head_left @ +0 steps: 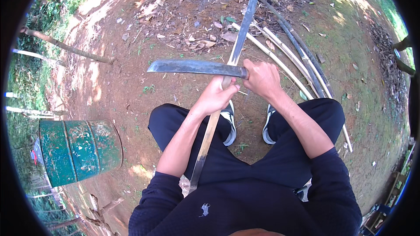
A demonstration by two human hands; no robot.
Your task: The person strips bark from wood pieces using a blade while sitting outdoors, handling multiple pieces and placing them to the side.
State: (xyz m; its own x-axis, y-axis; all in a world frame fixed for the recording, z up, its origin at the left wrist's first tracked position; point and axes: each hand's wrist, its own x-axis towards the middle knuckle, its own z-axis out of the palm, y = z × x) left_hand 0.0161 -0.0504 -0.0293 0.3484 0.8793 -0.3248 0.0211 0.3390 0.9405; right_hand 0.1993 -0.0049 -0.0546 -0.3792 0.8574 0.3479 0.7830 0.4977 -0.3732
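Observation:
My left hand (213, 97) is closed round a long, narrow wooden strip (208, 133), dark in places and pale where its surface is bared. The strip slants from beside my waist up to the far ground. In my right hand (264, 78) is the handle of a machete (190, 67). Its broad grey blade points left and lies across the strip, just beyond my left hand. The two hands are close together above the space between my knees. Most of the machete's handle is hidden in my fist.
Several long strips and poles (286, 57), some pale and some dark, lie on the ground to the right. A worn green metal drum (83, 150) is at the left. Dry leaves (205, 43) litter the brown soil ahead. Thin tree trunks (70, 47) stand at the left edge.

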